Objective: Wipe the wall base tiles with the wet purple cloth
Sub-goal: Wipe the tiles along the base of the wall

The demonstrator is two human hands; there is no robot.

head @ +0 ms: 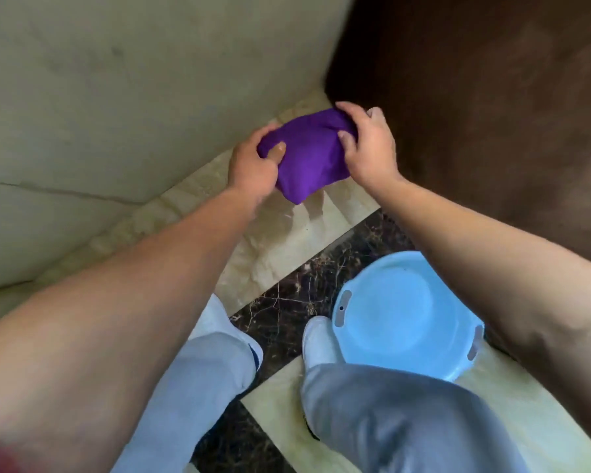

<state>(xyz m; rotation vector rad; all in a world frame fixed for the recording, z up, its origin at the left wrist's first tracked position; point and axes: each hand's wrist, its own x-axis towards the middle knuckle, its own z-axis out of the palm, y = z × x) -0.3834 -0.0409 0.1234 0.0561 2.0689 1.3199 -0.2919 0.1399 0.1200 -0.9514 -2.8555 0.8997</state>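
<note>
Blue basin (410, 315) on floor by right foot, brown door (475, 97) on right; purple cloth (307, 155) bunched btwn left hand (253, 165) & right hand (365, 145), fingers of both clenched on it, above wall base tiles (191, 186)

— Where's the purple cloth (307, 155)?
— Bunched into a rounded bundle, gripped between the fingers (276, 150) of both hands, one loose corner hanging below them.
— And the wall base tiles (185, 196)?
— A mottled beige strip along the foot of the wall, running just beyond and below the fingers; whether the cloth touches it is unclear.
</note>
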